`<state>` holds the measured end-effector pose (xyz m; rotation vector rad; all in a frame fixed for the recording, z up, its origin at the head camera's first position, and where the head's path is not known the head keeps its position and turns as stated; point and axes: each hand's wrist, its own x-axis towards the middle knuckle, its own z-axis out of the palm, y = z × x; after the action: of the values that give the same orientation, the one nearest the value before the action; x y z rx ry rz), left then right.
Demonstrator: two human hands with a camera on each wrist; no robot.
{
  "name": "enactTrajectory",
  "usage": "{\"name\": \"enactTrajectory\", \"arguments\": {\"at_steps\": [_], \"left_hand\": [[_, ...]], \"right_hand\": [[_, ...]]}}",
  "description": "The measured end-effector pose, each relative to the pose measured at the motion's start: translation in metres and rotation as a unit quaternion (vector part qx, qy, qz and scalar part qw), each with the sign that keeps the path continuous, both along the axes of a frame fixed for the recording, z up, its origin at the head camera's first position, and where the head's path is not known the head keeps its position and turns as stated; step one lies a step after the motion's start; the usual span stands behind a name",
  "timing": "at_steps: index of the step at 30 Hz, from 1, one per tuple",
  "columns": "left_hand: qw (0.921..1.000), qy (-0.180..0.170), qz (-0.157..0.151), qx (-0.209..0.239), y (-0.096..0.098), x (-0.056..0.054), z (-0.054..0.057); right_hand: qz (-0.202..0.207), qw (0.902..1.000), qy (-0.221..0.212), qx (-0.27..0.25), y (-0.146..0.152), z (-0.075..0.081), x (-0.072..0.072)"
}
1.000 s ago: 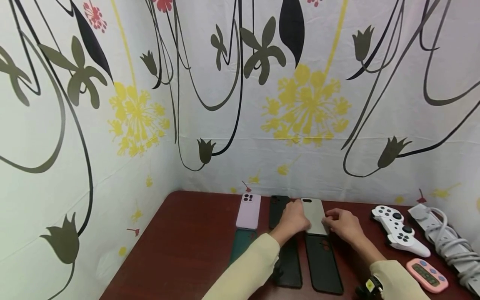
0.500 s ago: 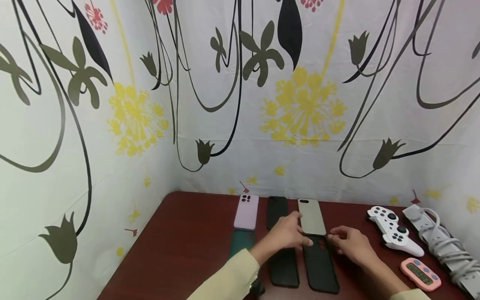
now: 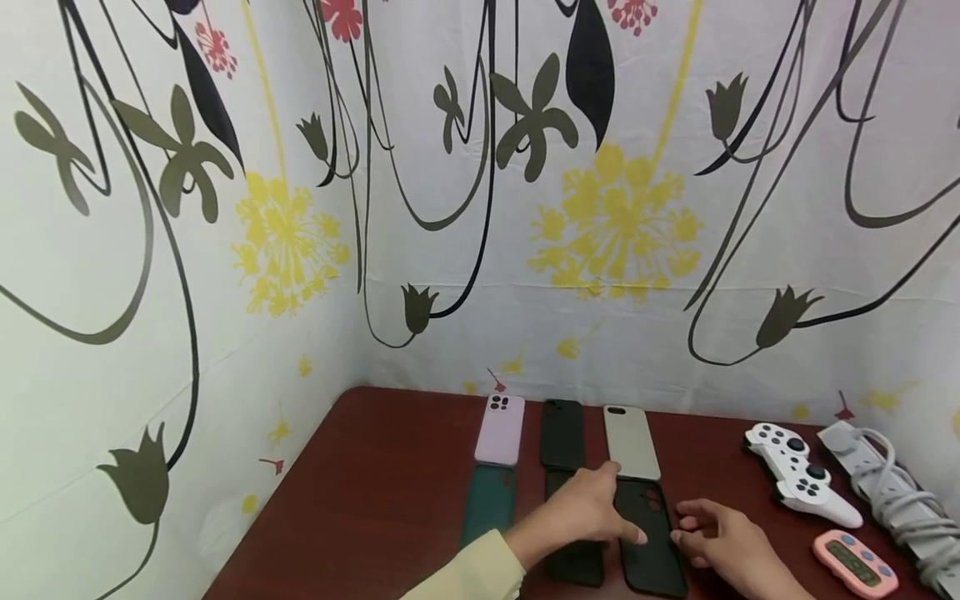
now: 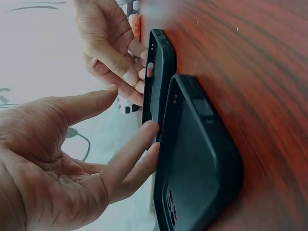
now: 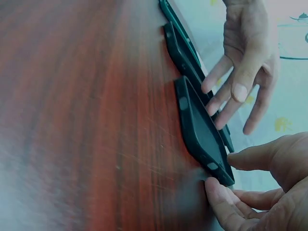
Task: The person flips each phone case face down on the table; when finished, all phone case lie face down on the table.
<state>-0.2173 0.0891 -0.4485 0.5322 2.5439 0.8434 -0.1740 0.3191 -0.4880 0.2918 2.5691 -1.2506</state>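
Six phone cases [image 3: 499, 431] lie on the counter [image 3: 390, 487] in two rows; aligning them seems the step. The left hand [image 3: 596, 507], fingers spread, is above the near-right black case [image 3: 658, 552]; the right hand [image 3: 725, 542], loosely bent, is beside it; neither grips. Next move probably calls for gentle pressing from both sides.

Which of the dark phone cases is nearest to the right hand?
The rightmost front-row case: the right hand is beside it; the other dark cases lie further left.
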Motion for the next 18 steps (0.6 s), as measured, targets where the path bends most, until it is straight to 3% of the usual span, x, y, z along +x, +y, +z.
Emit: {"name": "enactTrajectory", "arguments": {"at_steps": [9,12,18], "left_hand": [[0.9998,0.009,-0.020,-0.005,0.004,0.004,-0.004],[0.9981,0.042,-0.037,-0.028,0.007,0.005,-0.008],[0.9871,0.119,-0.067,-0.083,0.018,0.004,-0.016]], "right_hand": [[0.011,0.9999,0.006,-0.002,-0.005,0.002,0.006],[0.012,0.9999,0.004,-0.002,-0.005,0.002,0.006],[-0.001,0.9999,0.013,-0.005,-0.003,-0.001,0.005]]}}
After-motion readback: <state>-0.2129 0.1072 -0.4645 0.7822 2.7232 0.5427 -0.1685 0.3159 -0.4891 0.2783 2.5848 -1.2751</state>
